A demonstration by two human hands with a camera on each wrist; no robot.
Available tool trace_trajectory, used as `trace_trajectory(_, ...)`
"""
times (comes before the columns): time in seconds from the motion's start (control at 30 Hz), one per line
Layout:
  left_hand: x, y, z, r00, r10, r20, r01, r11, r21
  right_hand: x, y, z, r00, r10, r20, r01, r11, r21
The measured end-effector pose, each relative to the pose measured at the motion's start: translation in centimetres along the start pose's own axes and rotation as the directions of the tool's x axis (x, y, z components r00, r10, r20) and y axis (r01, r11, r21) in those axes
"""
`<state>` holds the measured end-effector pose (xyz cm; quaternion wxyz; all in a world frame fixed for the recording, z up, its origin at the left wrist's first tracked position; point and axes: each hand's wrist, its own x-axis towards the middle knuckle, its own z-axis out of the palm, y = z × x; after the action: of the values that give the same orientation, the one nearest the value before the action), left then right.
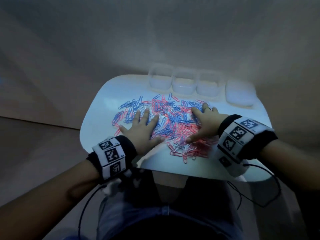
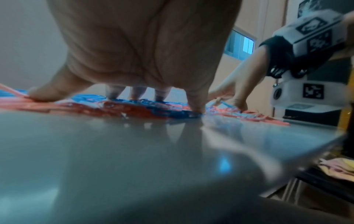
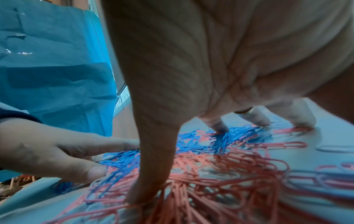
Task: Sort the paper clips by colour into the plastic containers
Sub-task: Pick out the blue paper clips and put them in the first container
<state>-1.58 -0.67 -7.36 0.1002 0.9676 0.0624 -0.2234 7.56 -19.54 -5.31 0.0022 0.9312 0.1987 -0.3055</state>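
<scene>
The paper clips (image 1: 166,122) lay in one mixed heap of blue, pink and white across the middle of the frame, on the white table (image 1: 103,94). Behind them, toward the upper centre, stood the clear plastic containers (image 1: 184,82) in a row, seemingly with nothing in them yet.

The left hand (image 1: 142,129) pressed flat on the left part of the heap, fingers spread, its grip released and holding nothing. The right hand (image 1: 204,123) lay likewise on the right part, fingers splayed with their tips on the clips, also released.

The clips looked light, thin and stiff, with a smooth coating likely to slide on the glossy table. They seemed tangled, so lifting one would probably drag neighbours along. The best hold appeared to be a fingertip pinch on a single clip's rounded end at the loose edge of the heap, or spreading the heap thin first.
</scene>
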Motion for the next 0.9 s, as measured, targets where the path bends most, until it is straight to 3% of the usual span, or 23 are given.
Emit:
trace_trajectory(0.63,0.37,-0.21,-0.29,0.998,0.007,0.056,-0.008,1.000,0.017,0.67,0.30,-0.34,0.997,-0.017,0.071,0.008,0.992,0.125)
trace_trajectory(0.9,0.27,0.11,-0.59,0.998,0.030,0.064,-0.031,1.000,0.006,0.56,-0.16,0.10,0.997,0.013,0.079,-0.019,0.996,0.085)
